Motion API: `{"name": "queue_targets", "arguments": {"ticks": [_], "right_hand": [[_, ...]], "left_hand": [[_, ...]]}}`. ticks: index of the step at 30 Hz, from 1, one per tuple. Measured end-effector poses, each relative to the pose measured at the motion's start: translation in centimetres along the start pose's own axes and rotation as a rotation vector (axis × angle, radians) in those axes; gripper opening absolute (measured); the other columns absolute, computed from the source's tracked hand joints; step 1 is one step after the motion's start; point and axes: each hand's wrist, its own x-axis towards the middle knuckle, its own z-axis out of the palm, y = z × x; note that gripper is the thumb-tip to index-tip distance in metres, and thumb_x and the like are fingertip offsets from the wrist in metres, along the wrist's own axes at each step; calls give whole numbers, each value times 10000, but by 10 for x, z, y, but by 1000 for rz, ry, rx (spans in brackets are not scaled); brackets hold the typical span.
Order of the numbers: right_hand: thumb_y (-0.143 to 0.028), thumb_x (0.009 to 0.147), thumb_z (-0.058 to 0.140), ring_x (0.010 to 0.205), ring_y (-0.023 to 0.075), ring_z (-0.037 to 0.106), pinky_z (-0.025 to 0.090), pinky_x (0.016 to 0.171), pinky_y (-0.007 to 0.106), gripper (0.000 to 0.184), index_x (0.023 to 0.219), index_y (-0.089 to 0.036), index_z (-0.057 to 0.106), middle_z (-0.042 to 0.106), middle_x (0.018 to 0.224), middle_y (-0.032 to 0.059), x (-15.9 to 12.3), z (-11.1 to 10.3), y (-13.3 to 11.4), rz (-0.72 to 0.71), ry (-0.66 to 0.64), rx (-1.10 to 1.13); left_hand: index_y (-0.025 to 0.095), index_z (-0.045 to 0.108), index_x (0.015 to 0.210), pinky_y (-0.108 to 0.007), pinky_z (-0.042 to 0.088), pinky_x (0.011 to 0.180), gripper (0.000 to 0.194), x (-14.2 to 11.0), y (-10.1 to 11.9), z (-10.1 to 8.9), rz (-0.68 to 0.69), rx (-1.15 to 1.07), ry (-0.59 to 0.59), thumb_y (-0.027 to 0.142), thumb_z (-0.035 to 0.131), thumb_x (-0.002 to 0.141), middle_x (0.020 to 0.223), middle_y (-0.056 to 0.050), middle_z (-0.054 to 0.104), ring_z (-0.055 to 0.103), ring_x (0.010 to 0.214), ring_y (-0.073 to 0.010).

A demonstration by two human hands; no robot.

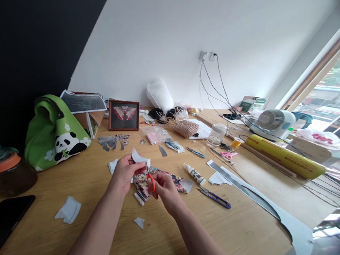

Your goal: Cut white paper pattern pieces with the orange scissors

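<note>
My left hand (124,171) pinches a small curved white piece (138,157), which could be paper or backed cloth. In my right hand (164,188) is a pair of small scissors with orange handles (152,182). Their blades point up at the lower edge of the white piece; whether they are open or closed on it is too small to tell. Floral fabric (184,184) lies on the table under and beyond both hands, partly hidden by them. White scraps (69,210) lie to the left, and a smaller scrap (139,222) sits between my forearms.
Right of my hands lie a glue bottle (195,174), purple thread snips (214,197) and a long grey-white strip (259,200). A framed moth-shaped piece (124,115) stands behind. On the left are a green panda bag (53,137), a jar (7,172) and a phone (2,222).
</note>
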Motion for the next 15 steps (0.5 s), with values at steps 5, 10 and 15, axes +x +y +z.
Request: {"name": "queue_targets", "arguments": {"ticks": [5, 10, 15], "right_hand": [[-511, 663, 727, 386, 52, 329, 222, 403, 212, 414, 639, -180, 478, 527, 491, -45, 0, 1, 0, 9, 22, 16], [-514, 658, 729, 386, 50, 325, 222, 406, 212, 417, 641, -180, 481, 531, 488, -46, 0, 2, -1, 13, 43, 32], [-525, 661, 723, 391, 52, 322, 224, 407, 216, 425, 638, -183, 473, 520, 485, -50, -1, 3, -2, 3, 34, 14]], "left_hand": [[107, 642, 798, -229, 504, 518, 369, -1, 1, 1, -7, -11, 1, 79, 776, 455, 629, -28, 686, 606, 495, -116], [107, 642, 796, -223, 502, 518, 362, -1, 1, 0, -7, -17, -7, 88, 771, 458, 633, -33, 688, 608, 501, -115], [114, 633, 744, -208, 493, 500, 295, -1, 1, -1, -15, -26, -29, 128, 767, 482, 606, -21, 676, 606, 499, -112]]}}
